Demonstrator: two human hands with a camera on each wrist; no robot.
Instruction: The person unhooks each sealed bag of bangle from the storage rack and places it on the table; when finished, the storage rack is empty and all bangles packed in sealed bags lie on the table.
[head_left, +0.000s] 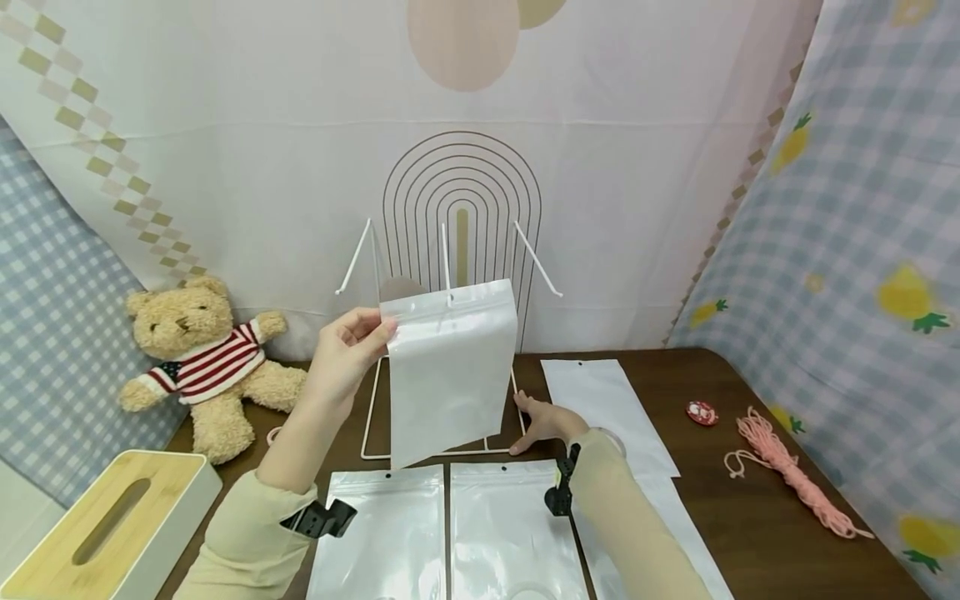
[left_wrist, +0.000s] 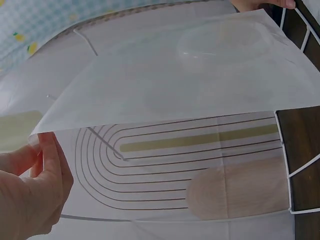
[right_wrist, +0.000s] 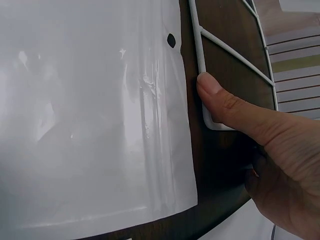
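Observation:
A white zip bag (head_left: 450, 383) hangs tilted at the middle prong (head_left: 446, 258) of a white wire rack (head_left: 472, 452). The prong's tip meets the bag at the hole in its top edge; whether it passes through cannot be told. My left hand (head_left: 341, 358) pinches the bag's upper left corner between thumb and fingers. In the left wrist view the bag (left_wrist: 165, 75) spreads out from that hand (left_wrist: 35, 185). My right hand (head_left: 551, 421) grips the front right corner of the rack's base. Its thumb (right_wrist: 230, 105) presses on the wire in the right wrist view.
Flat white zip bags (head_left: 386, 533) lie along the table's front, with another (head_left: 600, 400) at the right. A teddy bear (head_left: 202, 358) and a wood-topped tissue box (head_left: 120, 517) stand left. Pink cord (head_left: 787, 471) and a small red round piece (head_left: 702, 412) lie right.

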